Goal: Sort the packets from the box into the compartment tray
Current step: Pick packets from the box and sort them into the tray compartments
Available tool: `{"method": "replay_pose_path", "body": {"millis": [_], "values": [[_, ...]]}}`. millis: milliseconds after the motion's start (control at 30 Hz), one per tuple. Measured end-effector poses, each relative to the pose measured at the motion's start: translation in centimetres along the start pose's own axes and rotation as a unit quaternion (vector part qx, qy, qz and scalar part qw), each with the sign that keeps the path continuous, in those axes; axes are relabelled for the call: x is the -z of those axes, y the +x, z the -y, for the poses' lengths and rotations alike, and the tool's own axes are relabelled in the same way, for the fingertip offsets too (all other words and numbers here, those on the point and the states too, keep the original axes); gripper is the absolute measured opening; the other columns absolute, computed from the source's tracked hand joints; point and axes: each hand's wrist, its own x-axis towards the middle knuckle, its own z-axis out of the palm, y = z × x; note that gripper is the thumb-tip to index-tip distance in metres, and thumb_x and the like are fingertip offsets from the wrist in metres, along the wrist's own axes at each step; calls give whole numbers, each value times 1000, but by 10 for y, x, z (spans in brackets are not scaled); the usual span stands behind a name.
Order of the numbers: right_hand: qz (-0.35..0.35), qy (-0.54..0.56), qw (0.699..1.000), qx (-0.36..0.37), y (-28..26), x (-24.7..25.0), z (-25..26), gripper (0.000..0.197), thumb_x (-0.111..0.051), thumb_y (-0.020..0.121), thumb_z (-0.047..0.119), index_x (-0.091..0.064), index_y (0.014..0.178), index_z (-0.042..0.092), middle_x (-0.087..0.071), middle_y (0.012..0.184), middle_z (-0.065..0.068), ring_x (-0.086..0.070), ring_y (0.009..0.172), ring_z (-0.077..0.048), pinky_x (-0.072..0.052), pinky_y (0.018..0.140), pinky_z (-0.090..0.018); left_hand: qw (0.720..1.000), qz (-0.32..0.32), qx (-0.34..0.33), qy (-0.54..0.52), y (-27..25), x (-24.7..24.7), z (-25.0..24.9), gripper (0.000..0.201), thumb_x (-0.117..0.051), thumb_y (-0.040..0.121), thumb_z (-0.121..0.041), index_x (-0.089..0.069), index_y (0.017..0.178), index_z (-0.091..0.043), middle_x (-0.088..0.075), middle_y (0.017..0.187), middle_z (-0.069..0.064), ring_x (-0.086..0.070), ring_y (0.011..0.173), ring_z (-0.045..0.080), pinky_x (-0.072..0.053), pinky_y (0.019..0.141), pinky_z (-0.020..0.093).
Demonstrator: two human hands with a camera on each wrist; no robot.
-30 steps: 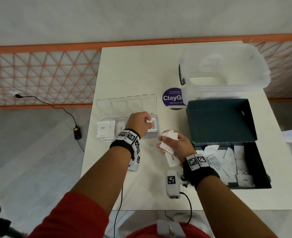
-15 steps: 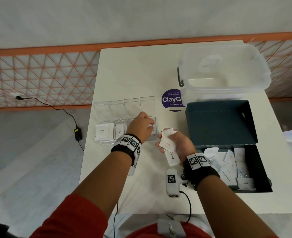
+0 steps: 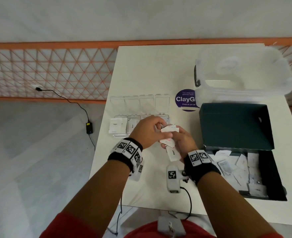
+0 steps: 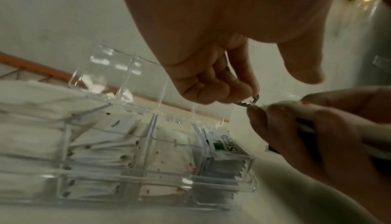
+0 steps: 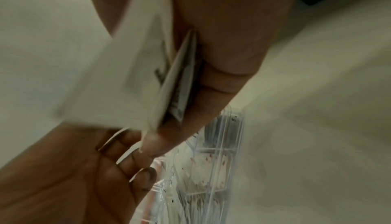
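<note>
My right hand [image 3: 183, 143] holds a fan of several white packets [image 3: 172, 152] above the table, just in front of the clear compartment tray [image 3: 119, 135]. My left hand [image 3: 152, 129] meets it from the left and pinches the top packet [image 3: 169, 129], finger above and thumb below. In the left wrist view its curled fingers [image 4: 211, 85] touch that packet's serrated edge [image 4: 251, 102]. The right wrist view shows the held packets [image 5: 116, 85] against my right fingers [image 5: 222, 52]. Sorted packets fill the tray's compartments [image 4: 211, 184]. The dark box [image 3: 269, 177] at the right holds loose packets [image 3: 234, 169].
The tray's clear lid [image 3: 140, 103] lies open behind it. A clear plastic bin [image 3: 241, 71] stands at the back right of the white table [image 3: 150, 74], next to a purple round sticker [image 3: 186, 101]. The box's lid [image 3: 232, 122] stands open. A power adapter [image 3: 89, 127] lies on the floor.
My left hand has left the tray's right-hand compartment and come back right to the packets in my right hand. The right hand has risen slightly toward the tray.
</note>
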Motion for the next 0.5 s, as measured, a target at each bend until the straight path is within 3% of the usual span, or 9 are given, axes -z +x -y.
{"method": "replay_pose_path", "body": {"millis": [100, 233, 367, 500], "values": [[11, 7, 1000, -6, 2, -6, -3, 28, -48, 90, -7, -58, 115, -1, -68, 94, -23, -67, 70, -31, -57, 58, -38, 999, 13, 28, -13, -6, 4, 3, 43, -87, 61, -35, -61, 95, -34, -56, 92, -12, -52, 67, -6, -44, 65, 17], [20, 11, 1000, -2, 1, -13, -6, 28, -51, 85, -8, -60, 110, 1, -68, 91, -22, -68, 68, -33, -58, 57, -37, 996, 10, 63, -66, -11, 14, 9, 45, -85, 69, -23, -60, 105, -36, -64, 93, -13, -57, 63, -2, -50, 69, 20], [12, -6, 1000, 0, -1, -16, -7, 27, -51, 88, -11, -58, 109, 3, -64, 95, -27, -66, 58, -31, -54, 49, -30, 992, 18, 84, -92, -13, 28, 15, 38, -77, 77, -17, -60, 101, -40, -71, 82, -14, -62, 67, -1, -46, 70, 20], [-17, -45, 999, 14, -1, -18, -9, 24, -61, 86, -9, -62, 103, 7, -69, 90, -19, -69, 60, -27, -54, 48, -29, 988, 51, 103, -106, -13, 34, 20, 24, -75, 79, -17, -68, 93, -36, -66, 69, -15, -61, 67, 0, -45, 67, 18]]}}
